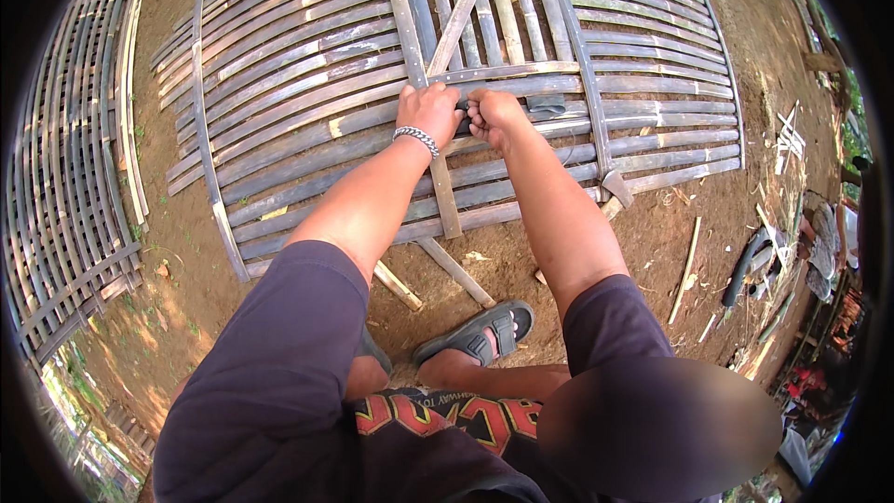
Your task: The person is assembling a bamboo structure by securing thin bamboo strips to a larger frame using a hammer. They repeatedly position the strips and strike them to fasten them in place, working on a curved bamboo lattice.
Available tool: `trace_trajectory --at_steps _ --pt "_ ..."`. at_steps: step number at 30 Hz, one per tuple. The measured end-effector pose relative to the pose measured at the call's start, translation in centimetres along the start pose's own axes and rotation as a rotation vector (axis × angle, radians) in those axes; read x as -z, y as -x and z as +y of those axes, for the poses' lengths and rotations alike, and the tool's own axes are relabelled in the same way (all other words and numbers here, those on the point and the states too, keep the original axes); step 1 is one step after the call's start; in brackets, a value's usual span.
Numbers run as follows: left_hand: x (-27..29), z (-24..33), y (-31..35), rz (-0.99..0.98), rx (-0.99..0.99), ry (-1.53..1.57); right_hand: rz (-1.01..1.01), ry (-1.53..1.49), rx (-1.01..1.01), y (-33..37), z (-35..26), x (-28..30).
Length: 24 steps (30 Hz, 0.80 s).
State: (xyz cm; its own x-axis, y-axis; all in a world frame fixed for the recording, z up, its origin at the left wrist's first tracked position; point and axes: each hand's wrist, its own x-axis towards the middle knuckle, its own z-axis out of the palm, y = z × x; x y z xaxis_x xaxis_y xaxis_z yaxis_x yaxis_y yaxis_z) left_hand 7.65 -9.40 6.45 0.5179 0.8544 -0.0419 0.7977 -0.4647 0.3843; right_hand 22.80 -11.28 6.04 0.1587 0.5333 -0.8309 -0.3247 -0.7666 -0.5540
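Note:
A slatted bamboo panel (307, 84) lies on the ground in front of me, its long slats crossed by narrower battens. My left hand (430, 116), with a chain bracelet at the wrist, rests over the middle-left batten (445, 191), its fingers curled. Close beside it, my right hand (494, 118) is closed in a fist. Between the two hands shows part of a black strip-like thing (462, 121); its exact kind is hidden by my fingers. A flat dark piece (549, 104) lies on the slats just right of my right hand; I cannot tell whether they are joined.
A tool with a broad metal head (616, 188) rests at the panel's near edge. Another bamboo panel (65, 149) stands at the left. Bamboo offcuts (684, 270) lie on the dirt at right, near a dark curved object (742, 270). My sandalled foot (480, 333) is below.

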Motion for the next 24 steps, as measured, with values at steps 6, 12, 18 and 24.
trace_trajectory --at_steps 6,12,18,24 --pt "-1.8 -1.0 -0.2 0.05 -0.081 0.128 0.327 0.802 0.741 0.9 3.2 2.4" --pt "-2.5 -1.2 0.1 0.178 -0.205 0.16 0.376 1.293 1.311 2.2 2.6 3.1" --pt "-3.2 -1.8 -0.1 0.196 -0.308 0.216 0.175 1.176 1.414 -1.0 2.8 4.5" --pt "-3.2 -2.2 -0.1 0.215 -0.399 0.232 0.057 1.326 1.405 -0.7 1.9 4.9"
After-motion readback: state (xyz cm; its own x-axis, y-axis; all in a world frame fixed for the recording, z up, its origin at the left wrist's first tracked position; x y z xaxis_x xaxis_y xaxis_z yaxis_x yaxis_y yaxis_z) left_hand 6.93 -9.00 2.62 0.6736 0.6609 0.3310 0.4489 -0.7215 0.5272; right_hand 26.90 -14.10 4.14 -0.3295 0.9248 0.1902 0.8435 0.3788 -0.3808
